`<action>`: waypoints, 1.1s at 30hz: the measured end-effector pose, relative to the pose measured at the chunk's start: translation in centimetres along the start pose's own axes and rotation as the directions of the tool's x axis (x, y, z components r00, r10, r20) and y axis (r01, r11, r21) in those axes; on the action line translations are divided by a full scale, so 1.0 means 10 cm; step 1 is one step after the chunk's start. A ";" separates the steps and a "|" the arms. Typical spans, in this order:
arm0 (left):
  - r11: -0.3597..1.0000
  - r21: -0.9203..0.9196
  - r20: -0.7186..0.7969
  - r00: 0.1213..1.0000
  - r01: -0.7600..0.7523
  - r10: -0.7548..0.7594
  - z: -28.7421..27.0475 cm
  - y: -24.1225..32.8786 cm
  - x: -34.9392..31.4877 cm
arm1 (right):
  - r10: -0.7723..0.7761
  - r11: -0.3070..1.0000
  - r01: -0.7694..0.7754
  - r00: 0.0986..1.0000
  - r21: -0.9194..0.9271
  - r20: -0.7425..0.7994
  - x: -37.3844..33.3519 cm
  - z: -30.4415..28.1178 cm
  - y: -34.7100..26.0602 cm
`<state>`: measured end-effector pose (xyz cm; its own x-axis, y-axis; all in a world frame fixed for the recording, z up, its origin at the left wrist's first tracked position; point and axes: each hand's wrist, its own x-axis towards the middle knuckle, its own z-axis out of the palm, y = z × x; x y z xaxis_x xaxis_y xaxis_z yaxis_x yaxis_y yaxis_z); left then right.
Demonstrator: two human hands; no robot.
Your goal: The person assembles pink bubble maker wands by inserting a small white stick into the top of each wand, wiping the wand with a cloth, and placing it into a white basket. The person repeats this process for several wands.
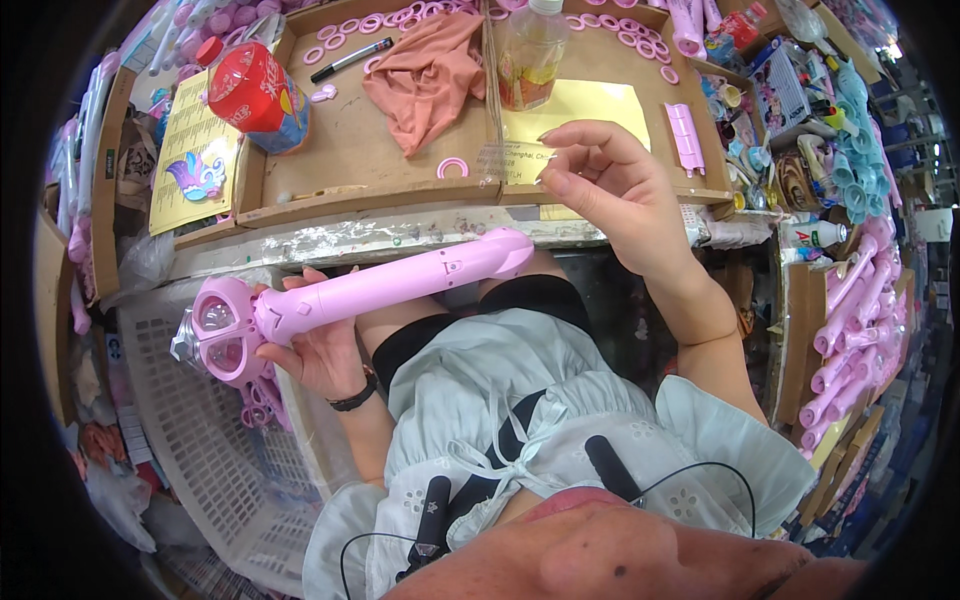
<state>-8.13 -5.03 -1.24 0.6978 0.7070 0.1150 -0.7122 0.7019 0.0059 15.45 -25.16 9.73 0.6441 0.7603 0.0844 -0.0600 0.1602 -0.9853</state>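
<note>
A pink toy wand (390, 285) lies across my left hand (325, 350), whose fingers are wrapped round it just below its head. The wand's head has round see-through windows and a clear, gem-like tip, and its shaft slants up to the right. Over the front edge of the cardboard trays, my right hand (620, 195) is raised with thumb and forefinger close together. Between them is the edge of a clear printed sticker (515, 165), in front of a yellow sheet (585, 110). The wand and the sticker are apart.
Cardboard trays (340, 195) hold pink rings, a marker (350, 60), a salmon cloth (425, 80) and a drink bottle (530, 55). A red bottle (260, 95) stands at left. Below my left hand is a white plastic basket (220, 470). Pink wand parts (850, 340) pile up at right.
</note>
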 end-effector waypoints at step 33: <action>0.999 0.034 0.003 1.000 -0.002 0.002 0.02 -0.02 0.02 | 0.151 0.978 -0.159 0.986 0.138 0.066 0.02 -0.04 0.09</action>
<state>-7.89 -5.02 -1.04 0.6960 0.7082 0.1185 -0.7160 0.6970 0.0397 15.82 -25.12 8.81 0.5762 0.8154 -0.0559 -0.2665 0.1227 -0.9560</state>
